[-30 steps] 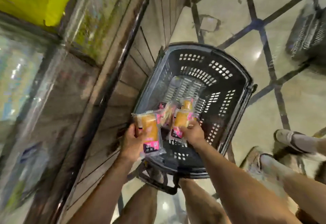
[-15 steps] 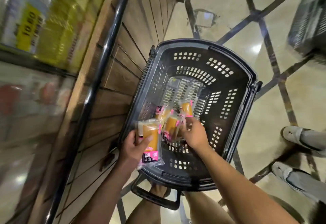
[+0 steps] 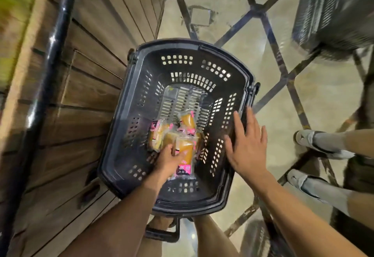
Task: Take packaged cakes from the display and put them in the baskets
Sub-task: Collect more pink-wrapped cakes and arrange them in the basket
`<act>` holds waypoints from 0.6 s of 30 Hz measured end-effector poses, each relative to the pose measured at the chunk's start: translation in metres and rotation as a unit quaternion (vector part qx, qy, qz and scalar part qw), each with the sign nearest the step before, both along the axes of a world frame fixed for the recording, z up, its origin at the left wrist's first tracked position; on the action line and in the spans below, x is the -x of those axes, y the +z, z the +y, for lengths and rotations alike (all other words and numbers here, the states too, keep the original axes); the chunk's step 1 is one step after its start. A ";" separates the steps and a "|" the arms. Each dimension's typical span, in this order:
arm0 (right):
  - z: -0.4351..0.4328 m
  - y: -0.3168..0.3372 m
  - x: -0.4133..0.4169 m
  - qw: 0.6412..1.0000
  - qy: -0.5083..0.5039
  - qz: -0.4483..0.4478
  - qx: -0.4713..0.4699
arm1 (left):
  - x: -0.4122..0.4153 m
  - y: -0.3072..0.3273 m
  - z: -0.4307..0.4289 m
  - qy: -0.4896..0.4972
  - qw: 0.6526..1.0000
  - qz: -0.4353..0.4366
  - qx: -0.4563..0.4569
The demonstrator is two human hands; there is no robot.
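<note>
Far to the left of the basket (image 3: 121, 127) a black rail (image 3: 47, 68) slants up the frame. Between rail and basket comes the wooden panelling (image 3: 87, 119), and the basket's left rim sits right up against it. The basket is black slotted plastic, standing on the floor (image 3: 232, 34), with a black handle (image 3: 162, 234) showing just below its near rim.

Into the basket now! The left hand (image 3: 169, 160) reaches in over the near rim, down in the lower middle, fingers and thumb curled round a packaged cake (image 3: 185, 151): clear wrapper, golden cake, pink label at the near end. That package is low inside the basket, its far end right at the pile of packaged cakes (image 3: 159, 133) lying on the basket's bottom around the centre. Whether the gripped one already rests on them, I cannot tell. One cake of the pile points toward the far wall.

Across to the basket's right rim: the right hand (image 3: 248, 147) is there, palm down, fingers straight and spread wide, holding nothing. Its fingertips lie over the right wall; whether they touch the plastic is not clear.

Right of the basket the pale floor shows dark diagonal lines, and another person's light shoes (image 3: 311, 141) stand on it, near the basket's right side. Beyond the far right corner, well apart, sits a second basket (image 3: 334, 14), dark and blurred.
</note>
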State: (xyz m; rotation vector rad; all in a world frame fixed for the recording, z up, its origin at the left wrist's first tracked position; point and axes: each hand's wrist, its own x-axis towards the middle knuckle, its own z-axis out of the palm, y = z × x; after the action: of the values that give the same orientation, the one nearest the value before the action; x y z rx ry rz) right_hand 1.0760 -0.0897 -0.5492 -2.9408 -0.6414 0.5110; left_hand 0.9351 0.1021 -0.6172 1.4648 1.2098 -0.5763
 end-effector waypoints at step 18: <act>0.004 0.039 -0.003 0.996 0.005 0.086 -0.025 | -0.017 0.032 -0.006 -0.108 0.989 0.086 -0.055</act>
State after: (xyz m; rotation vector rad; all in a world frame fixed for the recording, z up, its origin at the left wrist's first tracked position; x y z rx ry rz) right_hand 1.0794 -0.0855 -0.5098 -2.8082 -0.6377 0.7283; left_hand 0.9524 0.0964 -0.5849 1.6813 1.2392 -0.8069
